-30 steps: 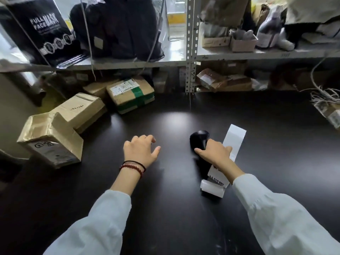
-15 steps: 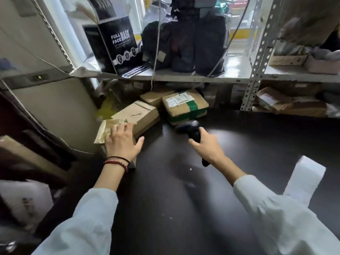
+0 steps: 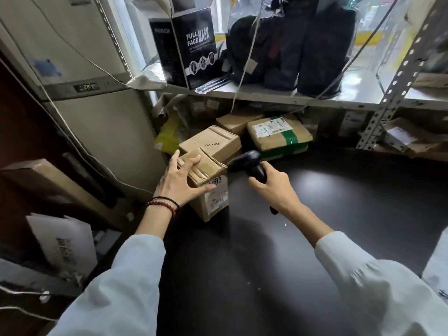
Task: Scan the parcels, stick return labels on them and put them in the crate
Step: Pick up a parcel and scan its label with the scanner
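So, closest to the camera: two white sleeves coming in over a black table point(image 3: 303, 251). The hands are well apart. The left hand point(image 3: 180, 180) (black and red bracelets on the wrist) lies with fingers splayed across the top of the nearest parcel point(image 3: 215, 198), thumb stretched along its front upper edge, so it's resting on it more than gripping. That parcel is a taped cardboard box at the table's left edge, with a label on the face towards the camera. The right hand point(image 3: 274, 187) is wrapped around the handle of a black scanner point(image 3: 244, 160), whose head sits just beside the parcel's right corner. Behind it sit a plain brown box point(image 3: 211, 141) and a green-taped box point(image 3: 278, 134), tucked under a metal shelf point(image 3: 266, 99). The shelf holds a "FULL FACE MASK" carton point(image 3: 196, 44).
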Action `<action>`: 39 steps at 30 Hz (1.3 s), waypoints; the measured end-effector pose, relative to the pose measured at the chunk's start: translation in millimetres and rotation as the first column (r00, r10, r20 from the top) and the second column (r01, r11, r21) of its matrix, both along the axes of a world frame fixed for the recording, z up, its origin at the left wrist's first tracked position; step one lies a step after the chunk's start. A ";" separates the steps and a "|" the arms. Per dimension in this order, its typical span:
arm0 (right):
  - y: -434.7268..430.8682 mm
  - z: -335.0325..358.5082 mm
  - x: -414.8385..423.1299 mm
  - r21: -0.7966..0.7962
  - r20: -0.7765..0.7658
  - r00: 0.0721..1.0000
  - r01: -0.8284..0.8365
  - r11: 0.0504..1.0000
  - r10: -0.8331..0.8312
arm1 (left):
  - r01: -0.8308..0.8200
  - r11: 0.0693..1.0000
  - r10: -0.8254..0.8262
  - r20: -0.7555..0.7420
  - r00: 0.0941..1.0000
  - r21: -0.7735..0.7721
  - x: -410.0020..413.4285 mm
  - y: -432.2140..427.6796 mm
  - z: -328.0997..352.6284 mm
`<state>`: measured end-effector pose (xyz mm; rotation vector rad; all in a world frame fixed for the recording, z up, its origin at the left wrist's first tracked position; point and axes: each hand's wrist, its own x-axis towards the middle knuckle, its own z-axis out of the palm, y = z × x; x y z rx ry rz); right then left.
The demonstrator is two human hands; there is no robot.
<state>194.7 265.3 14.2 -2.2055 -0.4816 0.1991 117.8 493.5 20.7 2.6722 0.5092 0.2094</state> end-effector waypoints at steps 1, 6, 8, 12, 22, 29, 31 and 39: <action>-3.5 -0.3 -0.2 -0.008 0.003 1.000 0.003 1.000 -0.003 | -0.017 1.000 0.017 0.003 1.000 0.021 1.6 -3.7 -0.2; -23.1 1.9 -4.5 -0.070 0.033 0.999 0.038 0.997 -0.036 | -0.034 0.986 0.029 0.037 0.999 0.164 10.4 -24.7 3.6; -34.1 2.3 -8.1 -0.092 0.057 0.996 0.074 0.993 -0.069 | -0.024 0.984 0.018 0.036 0.999 0.176 15.0 -36.4 4.5; -61.7 -2.4 -17.4 -0.105 0.107 0.985 0.146 0.984 -0.135 | -0.005 0.982 -0.002 0.035 0.999 0.191 28.9 -60.4 5.6; -108.7 -36.0 -56.1 0.175 -0.141 0.981 0.156 0.972 -0.132 | -0.016 0.984 0.018 -0.011 1.000 0.177 59.8 -80.8 11.8; -103.9 -62.3 -85.6 0.271 -0.185 0.967 0.224 0.936 -0.177 | -0.002 0.989 0.009 -0.044 0.999 0.147 55.2 -81.6 18.0; -104.3 -66.1 -84.7 0.252 -0.191 0.965 0.225 0.941 -0.180 | 0.000 0.991 0.006 -0.040 0.999 0.135 53.3 -81.3 17.8; -100.2 -69.1 -84.0 0.269 -0.191 0.971 0.194 0.944 -0.145 | -0.008 0.995 0.012 -0.044 0.999 0.104 51.6 -81.4 18.2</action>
